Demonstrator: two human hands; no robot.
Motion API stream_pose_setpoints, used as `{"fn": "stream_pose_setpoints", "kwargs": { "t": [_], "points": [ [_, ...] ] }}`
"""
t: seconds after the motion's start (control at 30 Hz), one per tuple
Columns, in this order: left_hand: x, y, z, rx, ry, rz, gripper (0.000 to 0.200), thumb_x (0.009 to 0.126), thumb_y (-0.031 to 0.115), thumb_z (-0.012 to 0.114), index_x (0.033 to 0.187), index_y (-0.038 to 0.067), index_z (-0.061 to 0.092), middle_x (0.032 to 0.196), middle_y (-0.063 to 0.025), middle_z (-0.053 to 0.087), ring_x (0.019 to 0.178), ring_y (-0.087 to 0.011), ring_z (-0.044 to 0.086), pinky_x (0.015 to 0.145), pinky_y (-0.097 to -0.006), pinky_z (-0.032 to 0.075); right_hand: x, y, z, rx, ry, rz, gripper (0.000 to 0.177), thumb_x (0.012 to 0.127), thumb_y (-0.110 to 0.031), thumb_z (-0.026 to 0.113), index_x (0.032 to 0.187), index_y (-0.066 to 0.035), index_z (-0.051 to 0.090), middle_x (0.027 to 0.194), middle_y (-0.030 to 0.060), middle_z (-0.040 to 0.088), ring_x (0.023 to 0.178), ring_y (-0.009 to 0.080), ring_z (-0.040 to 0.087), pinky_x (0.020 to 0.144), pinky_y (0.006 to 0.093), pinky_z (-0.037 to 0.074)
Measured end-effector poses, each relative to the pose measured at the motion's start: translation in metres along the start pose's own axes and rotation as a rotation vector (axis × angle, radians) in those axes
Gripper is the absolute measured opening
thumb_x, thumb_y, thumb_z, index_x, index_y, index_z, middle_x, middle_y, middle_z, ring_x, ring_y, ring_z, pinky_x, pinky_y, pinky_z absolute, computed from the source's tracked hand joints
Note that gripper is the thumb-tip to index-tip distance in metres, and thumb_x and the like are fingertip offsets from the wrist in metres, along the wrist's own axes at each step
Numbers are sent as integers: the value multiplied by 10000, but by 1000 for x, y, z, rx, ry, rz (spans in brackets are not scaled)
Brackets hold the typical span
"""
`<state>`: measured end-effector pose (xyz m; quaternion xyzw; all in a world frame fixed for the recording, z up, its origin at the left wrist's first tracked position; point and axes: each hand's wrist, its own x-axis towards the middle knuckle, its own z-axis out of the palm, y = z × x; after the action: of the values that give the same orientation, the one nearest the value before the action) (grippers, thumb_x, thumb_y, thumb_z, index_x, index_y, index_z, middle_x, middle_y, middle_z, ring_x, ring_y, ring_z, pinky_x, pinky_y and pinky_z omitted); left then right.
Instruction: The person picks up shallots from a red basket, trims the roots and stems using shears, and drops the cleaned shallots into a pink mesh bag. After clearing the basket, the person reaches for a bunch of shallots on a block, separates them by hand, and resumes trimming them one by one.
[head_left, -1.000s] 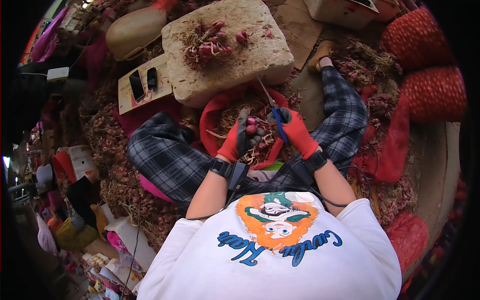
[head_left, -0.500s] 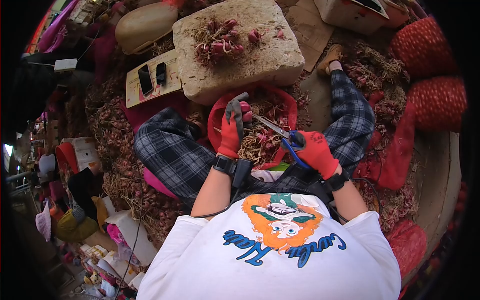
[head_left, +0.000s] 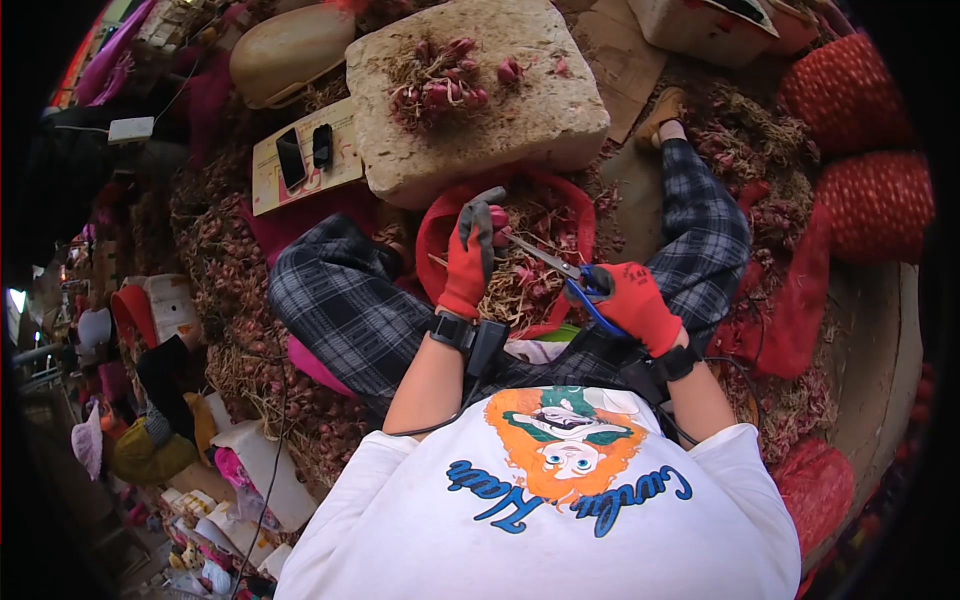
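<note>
My left hand (head_left: 470, 245), in a red and grey glove, is closed around a shallot (head_left: 499, 222) with purple-red skin. In my right hand (head_left: 630, 300), gloved the same way, are blue-handled scissors (head_left: 550, 258). Their blades point up and left, and the tips reach the shallot or lie just beside it. Below both hands sits a round container with a red mesh rim (head_left: 583, 215), filled with dry stalks and trimmings (head_left: 520, 285). How far apart the blades are is hard to see.
A foam block (head_left: 480, 150) ahead carries a bunch of shallots (head_left: 440, 85). Left of it, a phone (head_left: 291, 158) and a small black device (head_left: 322, 147) lie on a board (head_left: 265, 185). Heaped shallots (head_left: 240, 300) line the left; red mesh sacks (head_left: 845, 95) stand at right.
My left hand has turned slightly and shifted a little, so less of the shallot shows between its fingers. The scissors and my right hand have barely moved.
</note>
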<state>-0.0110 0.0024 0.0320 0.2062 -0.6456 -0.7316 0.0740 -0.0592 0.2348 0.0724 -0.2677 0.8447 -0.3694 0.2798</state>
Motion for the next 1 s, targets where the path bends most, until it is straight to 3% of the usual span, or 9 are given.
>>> {"fn": "stream_pose_setpoints", "kwargs": {
  "t": [0.3, 0.47, 0.57, 0.7, 0.8, 0.9, 1.0],
  "points": [
    [1, -3, 3, -19, 14, -25, 468, 967, 448, 361, 1209, 79, 515, 851, 9, 498, 626, -49, 454, 525, -193, 419, 0, -1, -1, -24, -1, 35, 224, 771, -253, 682, 920, -87, 698, 783, 104, 675, 676, 198, 652, 613, 301, 480],
    [-1, -12, 5, -393, -39, -118, 513, 968, 462, 344, 1239, 45, 468, 868, -7, 506, 657, -74, 490, 557, -214, 448, 2, 7, 14, -81, 75, 23, 229, 784, -263, 670, 921, -81, 696, 794, 116, 674, 685, 210, 651, 617, 309, 476],
    [-1, -11, 7, -483, -42, -113, 507, 970, 448, 357, 1264, 42, 432, 881, -11, 509, 704, -90, 518, 614, -234, 484, 6, 10, 17, 62, 61, 202, 215, 803, -255, 653, 913, -74, 694, 791, 122, 670, 694, 225, 652, 626, 312, 476],
    [-1, -8, 12, -371, 94, -23, 481, 968, 406, 402, 1277, 38, 412, 908, -21, 510, 804, -111, 546, 717, -270, 524, 5, 13, 20, 154, 182, 62, 319, 769, -311, 691, 949, -51, 649, 829, 146, 649, 736, 285, 632, 649, 340, 476],
    [-1, -10, 15, -334, -3, -13, 467, 967, 372, 424, 1284, 30, 405, 937, -29, 517, 871, -122, 547, 793, -291, 520, 18, 3, 20, 311, 273, 15, 341, 760, -255, 706, 1004, -34, 620, 896, 150, 650, 788, 291, 633, 688, 338, 482],
    [-4, -8, 24, -464, -85, 23, 471, 964, 391, 420, 1277, 40, 418, 1004, -51, 540, 876, -148, 544, 774, -287, 478, 28, -8, 16, 381, 248, -8, 361, 762, -238, 704, 1040, -32, 601, 922, 149, 649, 821, 303, 633, 704, 341, 487],
    [-7, 4, 19, -735, -123, -136, 480, 956, 404, 433, 1265, 37, 434, 973, -42, 534, 825, -136, 528, 722, -270, 457, 28, -12, 12, 235, 225, -40, 357, 767, -276, 695, 1021, -44, 602, 893, 141, 646, 805, 309, 629, 689, 352, 488]
  ]
}}
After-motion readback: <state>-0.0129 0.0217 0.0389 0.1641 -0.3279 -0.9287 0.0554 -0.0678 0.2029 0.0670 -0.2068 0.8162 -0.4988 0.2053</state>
